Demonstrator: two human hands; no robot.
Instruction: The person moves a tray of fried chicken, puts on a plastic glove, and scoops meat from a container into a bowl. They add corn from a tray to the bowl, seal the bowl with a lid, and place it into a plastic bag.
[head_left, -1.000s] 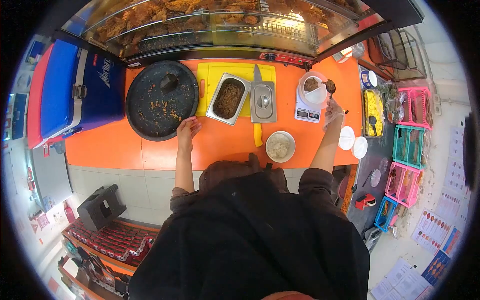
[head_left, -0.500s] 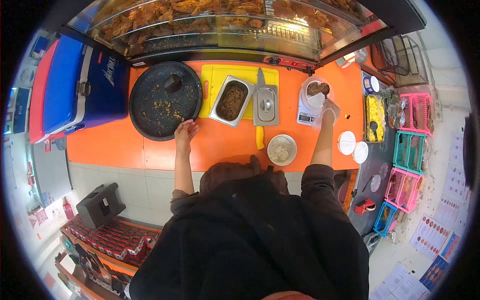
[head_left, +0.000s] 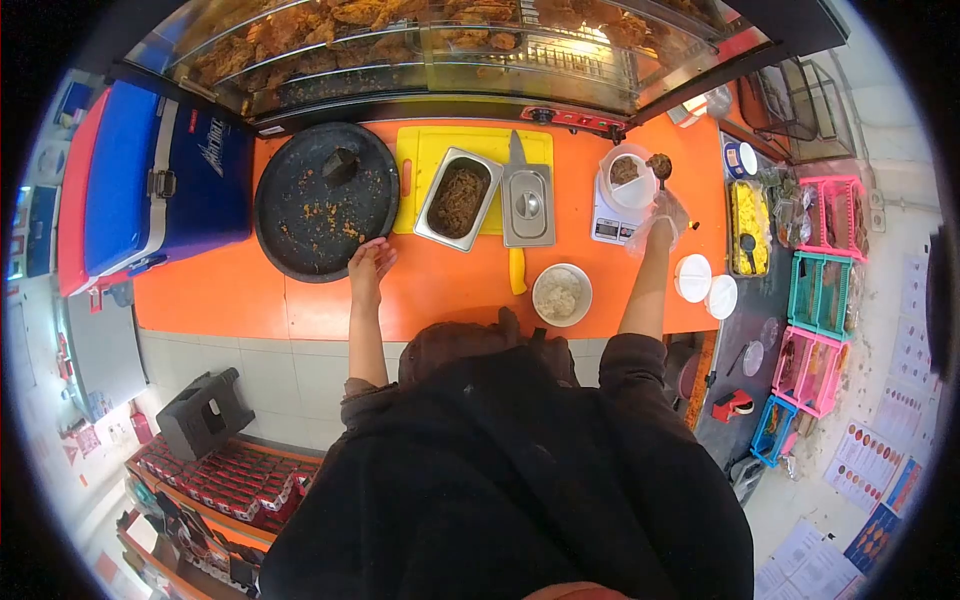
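My right hand (head_left: 662,218), in a clear plastic glove, grips a spoon (head_left: 662,182) heaped with brown shredded food. The spoon is raised just right of a round divided white container (head_left: 632,192), which holds brown food in one part. That container sits on a white digital scale (head_left: 606,228). My left hand (head_left: 371,261) is bare and holds nothing, its fingers apart at the near edge of a round dark tray (head_left: 285,235) with crumbs. Between the hands stand a metal pan of brown shredded food (head_left: 462,200), a metal lid (head_left: 530,225) and a bowl of rice (head_left: 562,296).
A yellow cutting board (head_left: 425,150) lies under the pan, with a yellow-handled knife (head_left: 517,270). Two white lids (head_left: 693,277) lie at the right. A glass cabinet of fried food (head_left: 440,60) borders the back, and a blue cooler (head_left: 205,190) stands left.
My right hand has lifted the loaded spoon out of the container and over its right rim. My left hand stays by the tray. The view has shifted slightly.
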